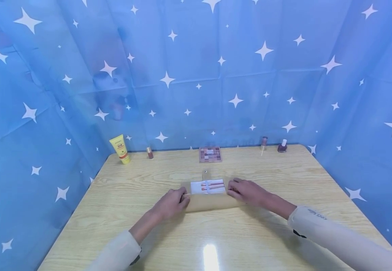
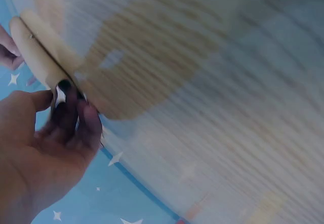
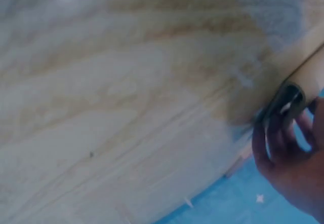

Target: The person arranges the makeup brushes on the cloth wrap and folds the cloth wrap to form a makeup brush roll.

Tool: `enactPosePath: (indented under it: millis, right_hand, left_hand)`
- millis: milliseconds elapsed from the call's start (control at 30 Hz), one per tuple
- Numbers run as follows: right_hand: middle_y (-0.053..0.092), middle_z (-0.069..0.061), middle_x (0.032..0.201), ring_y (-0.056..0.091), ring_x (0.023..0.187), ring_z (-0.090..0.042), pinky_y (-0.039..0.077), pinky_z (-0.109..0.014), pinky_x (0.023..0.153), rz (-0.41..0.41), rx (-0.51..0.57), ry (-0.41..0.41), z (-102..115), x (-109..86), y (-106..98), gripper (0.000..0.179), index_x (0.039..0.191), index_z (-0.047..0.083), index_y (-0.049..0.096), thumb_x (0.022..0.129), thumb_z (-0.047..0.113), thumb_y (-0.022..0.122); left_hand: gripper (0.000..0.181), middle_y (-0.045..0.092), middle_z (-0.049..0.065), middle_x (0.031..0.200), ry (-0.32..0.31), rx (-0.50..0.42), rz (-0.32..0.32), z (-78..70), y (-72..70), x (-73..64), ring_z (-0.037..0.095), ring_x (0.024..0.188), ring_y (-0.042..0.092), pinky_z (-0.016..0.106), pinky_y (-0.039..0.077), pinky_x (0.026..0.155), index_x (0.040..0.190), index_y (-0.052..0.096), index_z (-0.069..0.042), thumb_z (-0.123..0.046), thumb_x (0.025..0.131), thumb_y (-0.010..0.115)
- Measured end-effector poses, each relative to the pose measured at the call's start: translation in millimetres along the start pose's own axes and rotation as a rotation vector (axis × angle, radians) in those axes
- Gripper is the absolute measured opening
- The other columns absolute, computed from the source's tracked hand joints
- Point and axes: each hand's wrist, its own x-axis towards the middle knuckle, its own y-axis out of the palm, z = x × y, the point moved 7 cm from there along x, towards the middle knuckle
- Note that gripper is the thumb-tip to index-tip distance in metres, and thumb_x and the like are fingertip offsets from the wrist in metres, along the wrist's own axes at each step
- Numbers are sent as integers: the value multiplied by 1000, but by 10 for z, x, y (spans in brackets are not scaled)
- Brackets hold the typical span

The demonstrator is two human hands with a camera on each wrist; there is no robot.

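A tan roll-up brush case (image 1: 210, 203) lies on the table, its near part rolled over. Slim makeup brushes (image 1: 215, 188) show on its white inner panel, under a pale strap. A small tab with a snap (image 1: 205, 172) points away at the far side. My left hand (image 1: 171, 203) grips the left end of the roll, thumb and fingers curled round it, as the left wrist view also shows. At the right end my right hand (image 1: 249, 192) holds the roll; in the right wrist view its fingers bend around the dark open end of the case (image 3: 310, 77).
Along the table's back edge stand a yellow tube (image 1: 120, 149), a small lip-colour bottle (image 1: 149, 153), an eyeshadow palette (image 1: 210, 154), a small tube with a pale stick (image 1: 263, 143) and a dark nail polish bottle (image 1: 282, 146). Star-printed blue cloth (image 1: 196, 94) hangs behind and at both sides.
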Motion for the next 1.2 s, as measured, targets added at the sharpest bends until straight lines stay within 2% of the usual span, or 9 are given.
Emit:
enactPosePath:
  millis: [167, 300, 400, 533, 667, 700, 900, 1033, 1200]
  right_hand:
    - [54, 5, 88, 42, 77, -5, 45, -26, 64, -108, -238, -195, 116, 3, 13, 19, 88, 14, 65, 94, -3, 70]
    - [58, 5, 88, 53, 77, -9, 49, -29, 65, -37, -310, -251, 137, -8, 80, 15, 91, 18, 66, 94, 3, 67]
    - [59, 9, 90, 52, 78, -6, 49, -30, 68, 23, -309, -215, 138, -62, 98, 6, 97, 20, 66, 96, 22, 71]
    - [62, 9, 98, 54, 83, -6, 52, -35, 75, 63, -280, -161, 153, -143, 80, 26, 106, 20, 67, 94, 41, 76]
    - [70, 5, 106, 65, 96, -12, 56, -44, 88, 70, -204, -120, 132, -148, 26, 22, 115, 14, 70, 99, 31, 70]
    - [70, 6, 102, 65, 91, -11, 56, -44, 90, 81, -158, -96, 114, -140, 14, 21, 116, 14, 70, 101, 29, 68]
    - [55, 10, 73, 41, 60, -1, 49, -30, 69, 183, 152, 61, -16, -49, 8, 26, 120, 9, 68, 112, 24, 49]
    - [62, 9, 95, 52, 78, -2, 51, -30, 73, 176, 136, 113, -73, 27, 18, 28, 115, 12, 70, 113, 24, 45]
    - [59, 7, 106, 53, 89, -6, 52, -32, 78, 160, 22, 153, -127, 85, 62, 30, 115, 15, 73, 113, 22, 44]
  left_hand:
    - [9, 63, -2, 96, 187, 328, -147, -170, -25, -2, 12, 85, 55, 24, 52, 69, 104, 70, -12, -18, 97, 72]
    - [3, 65, -4, 92, 292, 377, -136, -288, 11, -16, 10, 80, 57, 20, 52, 67, 96, 73, -14, -13, 97, 70]
    - [14, 60, -7, 87, 254, 347, -59, -293, 41, -34, 6, 75, 52, 18, 47, 62, 97, 73, -14, -28, 98, 72]
    - [26, 58, -7, 90, 207, 324, 14, -281, 56, -53, 5, 75, 49, 19, 46, 63, 105, 71, -12, -35, 95, 76]
    - [17, 64, -5, 88, 179, 191, 40, -289, 9, -18, 4, 70, 49, 20, 47, 61, 110, 70, -10, -25, 102, 68]
    - [16, 64, -5, 85, 163, 133, 50, -282, -3, -5, 4, 67, 49, 21, 46, 59, 111, 69, -10, -24, 104, 64]
    - [27, 54, -6, 66, 48, -110, 106, -176, -14, 65, 5, 53, 42, 22, 41, 50, 118, 67, -8, -24, 112, 46]
    - [27, 55, -7, 69, 16, -106, 73, -98, -4, 125, 5, 56, 45, 23, 43, 50, 115, 68, -9, -24, 112, 46]
    - [24, 58, -6, 80, -3, -4, 27, -26, -2, 208, 8, 68, 53, 25, 49, 59, 110, 70, -10, -25, 110, 51]
